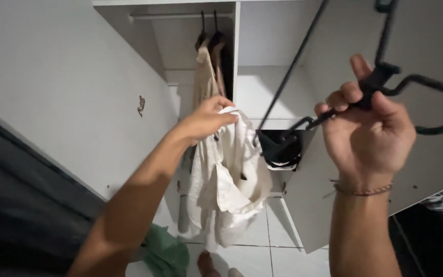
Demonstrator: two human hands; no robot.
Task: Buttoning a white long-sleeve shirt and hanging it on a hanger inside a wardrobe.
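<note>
White fabric, a shirt (229, 179), hangs from my left hand (206, 120) just left of centre, pinched at its top between closed fingers. My right hand (370, 128), at the near right, is curled tight around a black hanger (385, 87), its far end touching the shirt. Farther off, in the open wardrobe (262, 87), beige clothes (208, 72) hang on a rail.

Crinkled cream cloth shirt (226, 179), matt black plastic hanger (385, 87), smooth matt white laminate wardrobe (78, 102), glossy tiled floor (262, 256).
</note>
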